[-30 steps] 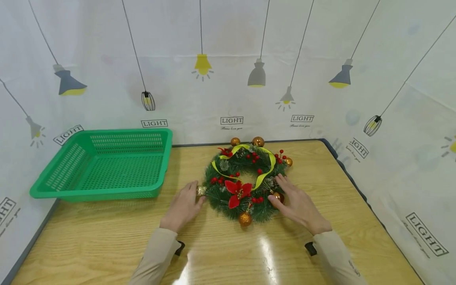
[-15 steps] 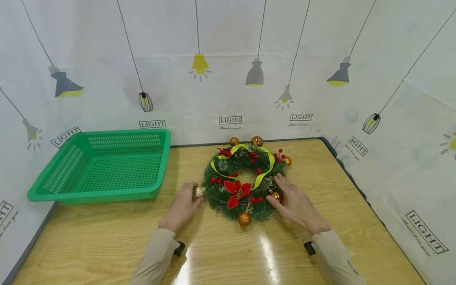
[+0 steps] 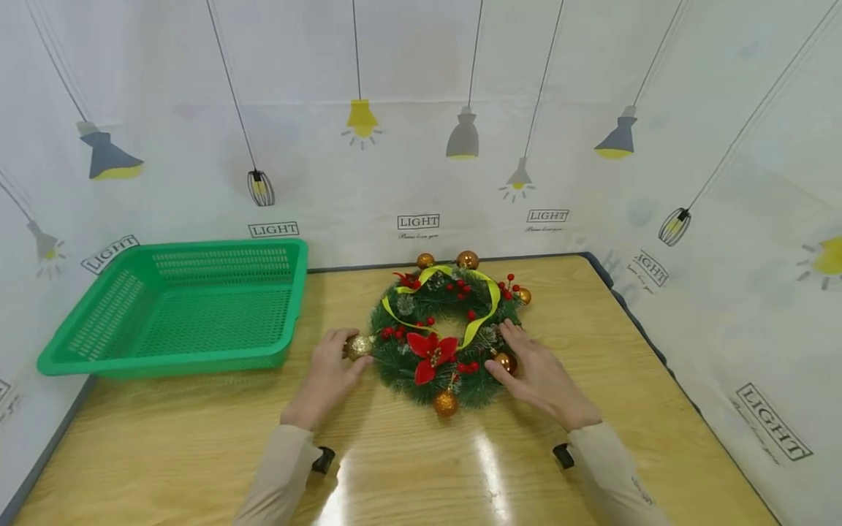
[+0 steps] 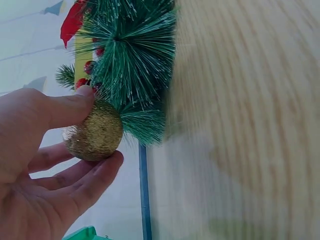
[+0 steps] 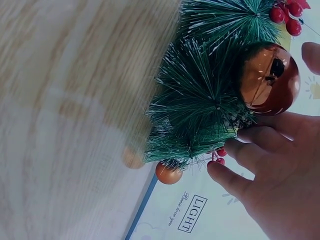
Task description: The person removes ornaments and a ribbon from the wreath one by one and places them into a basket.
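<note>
A green Christmas wreath (image 3: 401, 365) lies on the table, trimmed with a red poinsettia (image 3: 430, 356), red berries, copper baubles and a loose yellow ribbon (image 3: 488, 310). At its left edge, my left hand (image 3: 324, 380) pinches a gold glitter bauble (image 4: 97, 132); in the left wrist view the thumb lies on one side and the fingers on the other. My right hand (image 3: 542, 378) rests at the wreath's right side with fingers spread and fairly straight. Between its thumb and fingers sits a shiny copper bauble (image 5: 270, 80), and the fingertips touch the greenery.
A green plastic basket (image 3: 297, 292) with slotted sides stands at the left of the wooden table (image 3: 395, 467), with nothing seen inside. Behind the table hangs a pale wall cloth (image 3: 316, 161) printed with lamps.
The head view has shifted slightly. My left hand has moved a little left, and more of the gold bauble shows between its thumb and fingers. The right hand keeps its place on the wreath.
</note>
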